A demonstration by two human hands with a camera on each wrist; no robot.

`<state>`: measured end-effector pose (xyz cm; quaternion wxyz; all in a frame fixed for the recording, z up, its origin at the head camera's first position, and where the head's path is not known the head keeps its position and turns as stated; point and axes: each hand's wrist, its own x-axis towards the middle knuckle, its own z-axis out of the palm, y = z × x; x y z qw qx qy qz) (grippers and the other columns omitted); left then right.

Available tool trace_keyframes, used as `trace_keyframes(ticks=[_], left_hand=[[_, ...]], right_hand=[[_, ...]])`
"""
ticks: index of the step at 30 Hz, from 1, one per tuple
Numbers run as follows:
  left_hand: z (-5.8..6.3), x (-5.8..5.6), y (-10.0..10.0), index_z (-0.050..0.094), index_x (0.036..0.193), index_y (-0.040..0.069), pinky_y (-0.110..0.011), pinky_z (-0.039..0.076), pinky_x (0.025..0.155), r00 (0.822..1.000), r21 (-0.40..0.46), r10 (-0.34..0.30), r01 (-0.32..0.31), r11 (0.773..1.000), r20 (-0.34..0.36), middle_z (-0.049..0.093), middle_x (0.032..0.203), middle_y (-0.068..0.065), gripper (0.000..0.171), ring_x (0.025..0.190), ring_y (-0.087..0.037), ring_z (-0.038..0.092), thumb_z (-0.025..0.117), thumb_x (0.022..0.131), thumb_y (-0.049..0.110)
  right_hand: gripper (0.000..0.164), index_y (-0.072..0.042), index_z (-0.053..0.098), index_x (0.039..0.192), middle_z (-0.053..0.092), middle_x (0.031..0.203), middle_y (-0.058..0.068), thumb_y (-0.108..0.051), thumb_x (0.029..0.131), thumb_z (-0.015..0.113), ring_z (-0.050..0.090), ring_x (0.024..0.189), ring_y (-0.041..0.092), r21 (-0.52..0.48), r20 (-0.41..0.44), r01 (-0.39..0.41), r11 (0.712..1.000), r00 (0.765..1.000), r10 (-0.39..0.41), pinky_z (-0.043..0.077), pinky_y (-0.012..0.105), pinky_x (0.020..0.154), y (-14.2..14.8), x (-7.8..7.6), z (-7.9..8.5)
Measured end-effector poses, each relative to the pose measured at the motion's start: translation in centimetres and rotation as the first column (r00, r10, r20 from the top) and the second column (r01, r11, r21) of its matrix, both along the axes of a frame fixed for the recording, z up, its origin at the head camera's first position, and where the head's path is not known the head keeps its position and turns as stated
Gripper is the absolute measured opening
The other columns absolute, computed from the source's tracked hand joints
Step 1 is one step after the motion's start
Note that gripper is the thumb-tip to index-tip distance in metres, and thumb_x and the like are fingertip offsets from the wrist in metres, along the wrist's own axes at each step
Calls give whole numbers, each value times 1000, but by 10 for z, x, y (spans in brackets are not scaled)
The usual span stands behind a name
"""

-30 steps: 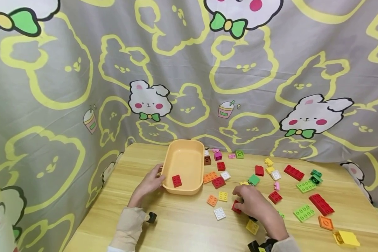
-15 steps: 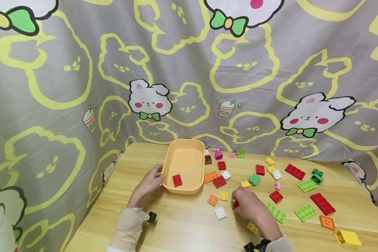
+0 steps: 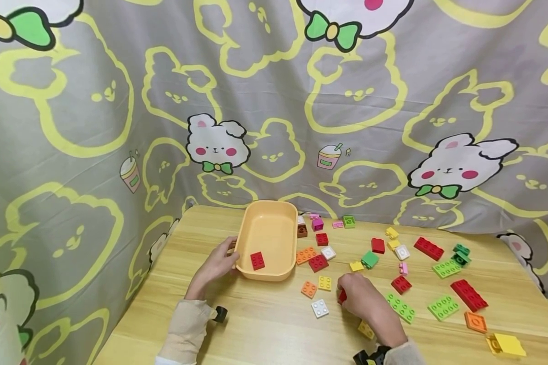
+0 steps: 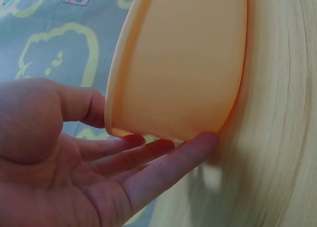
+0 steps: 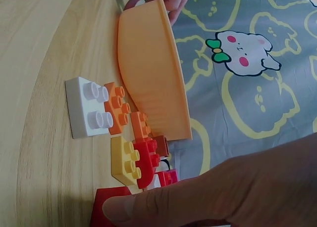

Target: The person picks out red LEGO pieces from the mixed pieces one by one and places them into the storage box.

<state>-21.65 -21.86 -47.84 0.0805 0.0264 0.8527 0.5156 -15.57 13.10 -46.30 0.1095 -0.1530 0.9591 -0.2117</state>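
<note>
My left hand (image 3: 216,265) holds a light orange plastic tub (image 3: 270,234) by its left end. In the left wrist view, the thumb is at the rim and the fingers lie along the outer wall. One red toy brick (image 3: 257,260) lies inside the tub. Right of the tub, my right hand (image 3: 364,302) grips another red toy brick (image 5: 102,211) at the table. Its thumb (image 5: 148,205) presses on that brick in the right wrist view; the other fingers are hidden. Nearby lie a white brick (image 3: 319,308), a yellow brick (image 3: 324,283) and an orange brick (image 3: 308,289).
Several loose bricks spread over the right side of the wooden table (image 3: 265,324), among them a lime green brick (image 3: 400,307), a long red brick (image 3: 469,295) and a yellow block (image 3: 506,345). A patterned grey curtain (image 3: 274,101) hangs behind the table.
My right hand has shifted slightly left and closed around the red brick, uncovering the lime green brick beside the wrist. The left hand and tub stay in place.
</note>
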Motion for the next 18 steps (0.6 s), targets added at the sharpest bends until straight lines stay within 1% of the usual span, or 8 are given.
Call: trace_keyframes(ticks=[3,5,9,11,13,18], left_hand=[[0,0,0,38,144,-8,-45,61,72,1000,6,-1,1,1000,0,44,141,-33,50,114,-45,56,46,95,-3],[1,0,-1,39,144,-8,-45,61,72,1000,6,1,-1,1000,-3,44,141,-33,50,113,-45,56,46,95,-2],[1,1,-2,39,144,-7,-45,62,71,1000,7,6,-6,1000,-1,45,140,-32,49,112,-45,57,46,95,-2],[0,1,-2,40,144,-7,-45,62,71,1000,12,7,-7,1000,2,45,140,-32,49,112,-45,57,46,95,-3],[0,1,-2,39,144,-7,-46,61,71,1000,22,4,-4,1000,1,45,140,-32,49,112,-45,57,47,95,-3],[-1,1,-2,39,144,-6,-47,61,72,1000,37,-3,3,999,-2,45,140,-32,50,113,-45,57,47,95,-2]], right_hand=[[20,-5,69,76,60,69,1,12,69,76,51,62,16,-2,-5,-5,1000,1000,5,49,31,56,0,0,-1],[19,-5,69,76,60,69,1,12,69,75,51,63,17,-7,4,0,1000,1000,0,50,31,57,-1,0,-1],[16,-2,72,82,64,74,3,8,71,78,55,66,16,-13,2,2,1000,1000,-2,54,34,61,-2,0,2],[17,-1,73,85,67,77,5,5,71,79,57,69,16,-28,-14,-4,1000,1000,4,57,35,64,-3,1,5],[16,-2,73,85,67,78,5,2,72,80,59,69,15,-46,-41,-16,999,999,14,58,34,64,-5,1,8],[12,-3,72,83,63,75,2,-1,75,79,55,66,12,-61,-113,-51,997,993,43,54,29,58,-10,-1,18]])
